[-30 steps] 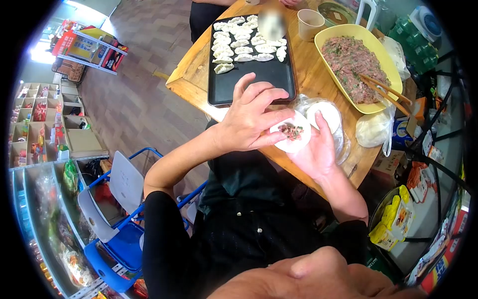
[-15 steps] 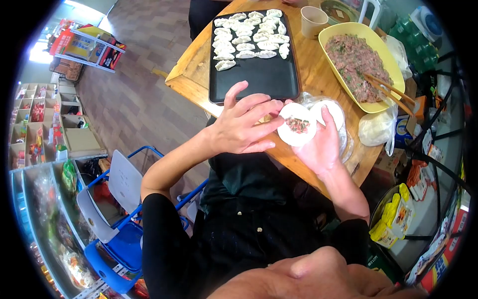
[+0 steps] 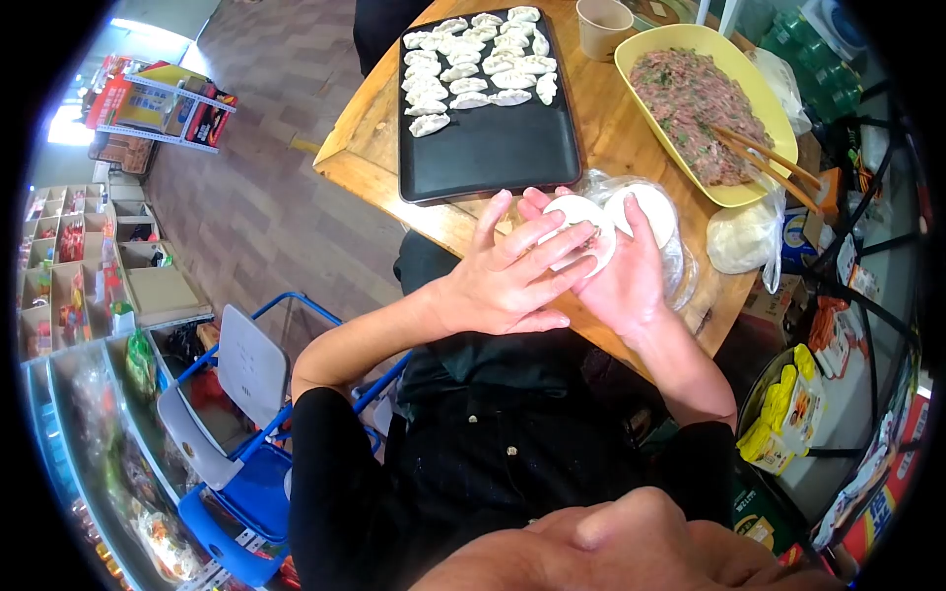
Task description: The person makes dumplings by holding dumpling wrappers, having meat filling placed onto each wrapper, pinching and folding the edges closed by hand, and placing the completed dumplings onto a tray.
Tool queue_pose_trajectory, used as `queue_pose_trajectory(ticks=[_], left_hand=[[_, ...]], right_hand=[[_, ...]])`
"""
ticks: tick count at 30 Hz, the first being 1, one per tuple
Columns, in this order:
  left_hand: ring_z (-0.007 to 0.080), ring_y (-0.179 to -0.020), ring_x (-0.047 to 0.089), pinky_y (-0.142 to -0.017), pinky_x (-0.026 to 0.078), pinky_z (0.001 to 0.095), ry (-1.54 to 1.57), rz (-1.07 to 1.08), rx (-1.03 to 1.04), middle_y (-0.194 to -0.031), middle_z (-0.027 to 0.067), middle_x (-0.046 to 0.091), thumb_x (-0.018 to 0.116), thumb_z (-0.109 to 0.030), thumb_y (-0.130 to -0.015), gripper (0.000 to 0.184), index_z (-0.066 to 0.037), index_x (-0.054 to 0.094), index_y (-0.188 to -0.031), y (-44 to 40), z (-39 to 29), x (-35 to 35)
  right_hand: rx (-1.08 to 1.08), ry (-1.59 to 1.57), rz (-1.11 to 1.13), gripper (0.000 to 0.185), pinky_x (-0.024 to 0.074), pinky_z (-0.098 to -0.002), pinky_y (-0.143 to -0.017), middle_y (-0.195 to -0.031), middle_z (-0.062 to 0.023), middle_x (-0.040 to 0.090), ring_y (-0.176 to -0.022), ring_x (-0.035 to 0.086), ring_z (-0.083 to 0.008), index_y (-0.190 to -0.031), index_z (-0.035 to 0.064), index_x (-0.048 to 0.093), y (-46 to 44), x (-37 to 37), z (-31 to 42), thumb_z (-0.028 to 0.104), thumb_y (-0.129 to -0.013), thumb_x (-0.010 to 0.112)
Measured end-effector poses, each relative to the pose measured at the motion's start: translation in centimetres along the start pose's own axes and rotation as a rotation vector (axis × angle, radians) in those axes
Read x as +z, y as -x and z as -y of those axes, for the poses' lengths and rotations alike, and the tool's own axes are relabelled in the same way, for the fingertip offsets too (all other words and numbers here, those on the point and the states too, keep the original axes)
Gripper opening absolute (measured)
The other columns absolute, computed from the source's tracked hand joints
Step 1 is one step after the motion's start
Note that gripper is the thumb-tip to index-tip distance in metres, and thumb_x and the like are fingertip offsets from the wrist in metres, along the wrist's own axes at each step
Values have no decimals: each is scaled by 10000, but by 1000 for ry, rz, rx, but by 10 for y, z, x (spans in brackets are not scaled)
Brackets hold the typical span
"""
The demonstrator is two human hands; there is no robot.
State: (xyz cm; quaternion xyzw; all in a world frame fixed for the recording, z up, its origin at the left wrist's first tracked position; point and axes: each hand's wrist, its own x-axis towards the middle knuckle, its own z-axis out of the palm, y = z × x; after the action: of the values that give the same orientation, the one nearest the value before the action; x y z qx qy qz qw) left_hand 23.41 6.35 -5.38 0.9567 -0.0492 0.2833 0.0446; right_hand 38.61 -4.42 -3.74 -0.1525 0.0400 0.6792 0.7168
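My right hand [image 3: 628,288] lies palm up over the table's front edge, with a round white dumpling wrapper [image 3: 570,207] resting on its palm and fingers. Some meat filling sits on the wrapper, mostly hidden behind my left fingers. With its fingers spread, my left hand [image 3: 507,274] reaches across the wrapper from the left. More round wrappers [image 3: 652,215] lie on a clear plastic bag [image 3: 680,266] just beyond my right hand. Ahead, a black tray [image 3: 483,163] carries rows of folded dumplings [image 3: 463,73].
A yellow bowl [image 3: 739,197] of meat filling [image 3: 690,98] stands at the right, with chopsticks [image 3: 764,163] in it. Behind it is a paper cup [image 3: 603,32]. A tied plastic bag [image 3: 739,241] sits at the table's right edge. Blue chairs [image 3: 251,483] stand to my left.
My left hand has moved right, and its fingers now cover most of the filling on the wrapper. The tray and bowl appear slightly further left and up in the view.
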Motion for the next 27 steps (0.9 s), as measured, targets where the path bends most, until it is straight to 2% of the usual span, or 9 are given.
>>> queue_pose_trajectory(ticks=[1, 4, 8, 11, 14, 19, 22, 27], left_hand=[[278, -1371, 312, -1136, 63, 591, -8, 1, -9, -1444, 64, 465, 441, -636, -896, 594, -209, 636, -1260, -2, -3, 2], [282, -1375, 304, -1136, 53, 594, -13, 8, -107, -1462, 69, 442, 439, -648, -890, 630, -182, 626, -1271, -10, -14, 8], [307, -1400, 260, -1132, 49, 603, -13, 52, -141, -1498, 82, 389, 427, -684, -877, 713, -138, 591, -1306, -17, -21, 16], [316, -1406, 250, -1124, 52, 610, 24, 54, -152, -1501, 92, 383, 420, -689, -879, 742, -109, 577, -1315, -17, -26, 17], [317, -1404, 254, -1115, 60, 617, 65, 78, -131, -1498, 100, 386, 414, -681, -887, 748, -87, 575, -1313, -13, -28, 16], [370, -1400, 249, -1104, 52, 631, 125, 9, -207, -1497, 162, 374, 426, -652, -897, 705, -102, 583, -1308, -25, -27, 1], [372, -1392, 264, -1096, 63, 638, 74, 38, -297, -1498, 162, 370, 454, -647, -883, 689, -102, 600, -1279, -35, -27, -1], [383, -1369, 301, -1078, 92, 651, 98, 73, -300, -1496, 161, 370, 497, -628, -869, 664, -88, 622, -1235, -43, -28, -2]], right_hand=[[8, -7, -10, 708, 255, -474, -1163, -1468, -241, 359, -1386, 336, -354, -1363, -24, 388, 1, 1, -1, 567, -980, 316], [8, -6, -12, 663, 285, -474, -1150, -1444, -206, 409, -1368, 367, -322, -1362, 29, 405, 1, 0, -3, 563, -989, 282], [-39, 57, -34, 667, 279, -484, -1151, -1445, -206, 403, -1381, 348, -325, -1371, 30, 378, 4, 2, -6, 568, -992, 262], [-27, 57, -31, 764, 238, -469, -1172, -1487, -224, 345, -1411, 306, -343, -1416, -12, 326, 5, 5, -4, 607, -969, 305], [-47, 41, -2, 665, 269, -477, -1158, -1433, -202, 413, -1387, 337, -321, -1362, 27, 367, 6, 5, -2, 568, -996, 242], [-27, 34, -8, 670, 301, -463, -1139, -1424, -184, 429, -1356, 388, -313, -1379, 27, 366, 5, 2, -3, 570, -993, 292], [-27, 118, -2, 677, 319, -458, -1124, -1426, -176, 429, -1340, 414, -300, -1395, 33, 359, 6, 2, -2, 573, -987, 330], [-43, 157, 29, 679, 348, -445, -1100, -1430, -135, 433, -1318, 442, -270, -1424, 59, 344, 6, -1, -2, 576, -983, 350]])
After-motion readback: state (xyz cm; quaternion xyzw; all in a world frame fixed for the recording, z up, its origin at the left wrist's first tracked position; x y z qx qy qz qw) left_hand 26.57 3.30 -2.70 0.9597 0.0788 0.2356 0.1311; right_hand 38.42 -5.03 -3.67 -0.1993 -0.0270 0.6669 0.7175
